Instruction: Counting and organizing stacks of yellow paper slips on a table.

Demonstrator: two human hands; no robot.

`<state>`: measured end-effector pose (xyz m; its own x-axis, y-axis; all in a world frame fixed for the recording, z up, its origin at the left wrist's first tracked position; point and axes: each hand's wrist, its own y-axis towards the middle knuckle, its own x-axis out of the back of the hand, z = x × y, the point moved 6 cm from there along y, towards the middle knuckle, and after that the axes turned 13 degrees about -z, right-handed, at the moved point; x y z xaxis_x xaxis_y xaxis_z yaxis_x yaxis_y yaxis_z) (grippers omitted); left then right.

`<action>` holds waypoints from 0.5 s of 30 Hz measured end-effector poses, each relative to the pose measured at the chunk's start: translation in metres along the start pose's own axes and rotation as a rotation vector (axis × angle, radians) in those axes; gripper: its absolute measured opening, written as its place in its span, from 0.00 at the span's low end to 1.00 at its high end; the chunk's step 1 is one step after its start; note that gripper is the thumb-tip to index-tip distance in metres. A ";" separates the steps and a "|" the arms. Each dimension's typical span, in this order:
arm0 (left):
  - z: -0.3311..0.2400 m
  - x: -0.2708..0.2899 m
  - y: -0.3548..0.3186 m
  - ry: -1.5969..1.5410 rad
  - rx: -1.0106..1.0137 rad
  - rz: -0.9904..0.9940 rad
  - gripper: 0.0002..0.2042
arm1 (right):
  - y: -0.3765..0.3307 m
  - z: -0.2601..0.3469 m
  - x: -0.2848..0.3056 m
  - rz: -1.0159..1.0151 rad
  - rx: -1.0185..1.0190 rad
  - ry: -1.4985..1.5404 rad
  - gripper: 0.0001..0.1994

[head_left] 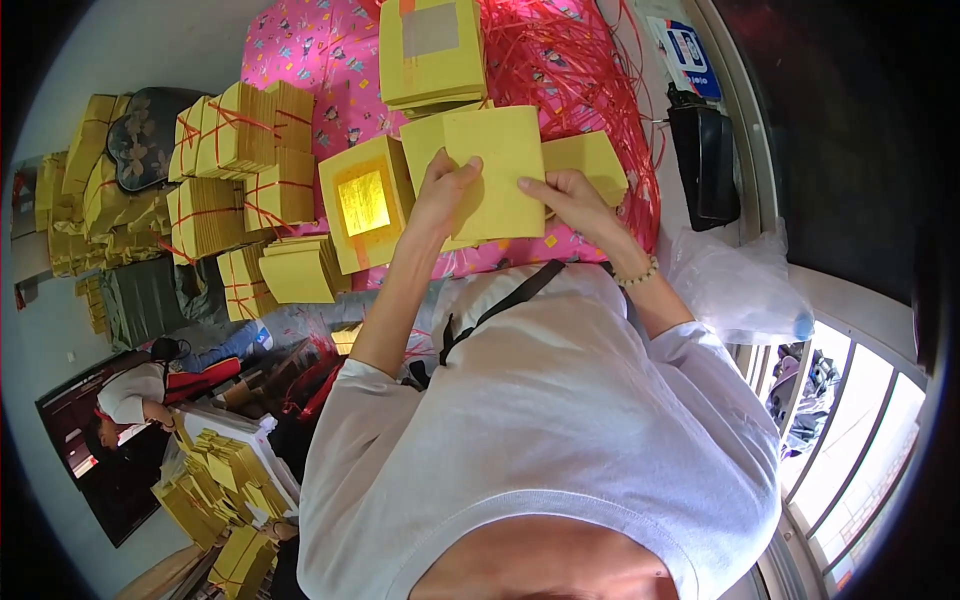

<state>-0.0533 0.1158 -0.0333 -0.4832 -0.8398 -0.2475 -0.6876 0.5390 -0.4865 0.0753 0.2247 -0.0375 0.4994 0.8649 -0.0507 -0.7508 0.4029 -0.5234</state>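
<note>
Our left hand [441, 197] and right hand [574, 205] pinch the yellow rectangular paper sheets [505, 165], perhaps several layers; we should keep their edges even, pressing lightly.

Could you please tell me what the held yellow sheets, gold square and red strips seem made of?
Yellow sheets: probably paper, matte, with thin edges. Gold square: perhaps metallic foil, showing bright, glossy reflections. Red strips: likely plastic, shiny, with scattered highlights.

A bright pink cloth [345, 85] patterned with small figures covers the work surface. Directly on it sit a tall yellow paper stack [433, 70], a gold-centred stack [365, 205], another yellow pile [588, 165] and tangled red strips [575, 75].
</note>
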 end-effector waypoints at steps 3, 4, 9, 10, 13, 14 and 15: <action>0.003 0.001 0.003 0.047 -0.083 -0.021 0.16 | 0.000 -0.004 0.000 -0.043 0.053 0.037 0.17; 0.004 0.001 0.003 0.045 -0.086 -0.022 0.16 | -0.001 -0.003 0.001 -0.042 0.056 0.034 0.17; -0.009 -0.001 -0.004 0.060 -0.105 -0.107 0.15 | -0.008 -0.015 -0.003 -0.044 -0.027 0.141 0.16; -0.009 -0.003 -0.005 0.061 -0.105 -0.103 0.15 | -0.010 -0.015 -0.004 -0.047 -0.027 0.142 0.16; -0.016 -0.006 -0.008 0.024 -0.182 -0.106 0.14 | -0.015 -0.010 -0.003 -0.093 0.002 0.106 0.15; -0.021 -0.004 -0.008 0.059 -0.185 -0.129 0.14 | -0.019 -0.011 -0.003 -0.083 -0.018 0.123 0.16; -0.023 -0.003 -0.008 0.095 -0.188 -0.152 0.14 | -0.021 -0.012 -0.004 -0.072 -0.038 0.139 0.16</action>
<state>-0.0592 0.1152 -0.0091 -0.4089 -0.9072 -0.0993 -0.8405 0.4167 -0.3461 0.0947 0.2094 -0.0364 0.6082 0.7834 -0.1279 -0.6955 0.4483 -0.5615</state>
